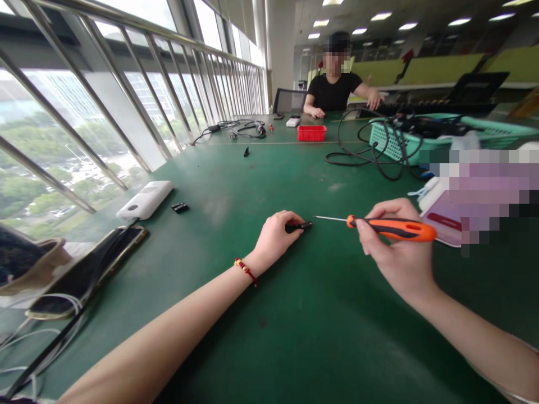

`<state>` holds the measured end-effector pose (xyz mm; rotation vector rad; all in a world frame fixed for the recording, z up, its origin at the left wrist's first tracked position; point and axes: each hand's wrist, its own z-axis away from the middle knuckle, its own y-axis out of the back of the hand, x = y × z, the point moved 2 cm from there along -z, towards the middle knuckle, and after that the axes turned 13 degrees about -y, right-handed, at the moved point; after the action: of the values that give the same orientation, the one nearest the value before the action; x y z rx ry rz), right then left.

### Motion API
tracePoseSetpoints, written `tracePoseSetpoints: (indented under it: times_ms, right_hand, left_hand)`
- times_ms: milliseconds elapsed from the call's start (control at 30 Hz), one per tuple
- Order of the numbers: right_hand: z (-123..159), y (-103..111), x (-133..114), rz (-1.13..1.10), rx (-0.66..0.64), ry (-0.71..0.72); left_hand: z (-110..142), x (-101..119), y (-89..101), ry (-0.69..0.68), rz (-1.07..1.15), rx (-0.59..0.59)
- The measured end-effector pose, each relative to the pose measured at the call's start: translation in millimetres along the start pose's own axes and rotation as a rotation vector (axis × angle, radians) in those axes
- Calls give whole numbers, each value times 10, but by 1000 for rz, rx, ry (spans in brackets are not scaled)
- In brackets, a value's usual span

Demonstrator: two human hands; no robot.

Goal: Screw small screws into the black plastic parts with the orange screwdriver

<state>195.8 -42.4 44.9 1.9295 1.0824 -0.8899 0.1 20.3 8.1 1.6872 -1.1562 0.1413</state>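
My left hand (278, 233), with a red beaded bracelet at the wrist, rests on the green table and pinches a small black part (305, 225). Most of that part is covered by the fingers, so its kind cannot be made out. My right hand (400, 255) is closed round the orange and black handle of a screwdriver (391, 228). Its thin metal shaft points left, and the tip lies just right of the black part with a small gap showing between them. Another small black piece (180, 207) lies to the left on the table.
At left are a white power bank (147, 199), a phone (90, 269) and loose cables. A red tray (311, 133) stands further back. On the right sits a teal basket (484, 132) with black cables spilling out. A person (334, 90) sits across the table (236, 185).
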Motion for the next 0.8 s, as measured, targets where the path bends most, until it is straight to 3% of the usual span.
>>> tracePoseSetpoints:
  times_ms: [100,233,800]
  right_hand:
    - [0,-29,41,-184,-96,-182]
    - [18,-79,116,-196,-175,-253]
    - [32,-110,126,-122,-174,-259]
  left_hand:
    - [0,-4,-2,-10,8,-1]
    - [-1,8,-1,-20,-9,0]
    - [1,39,7,-36,-27,-8]
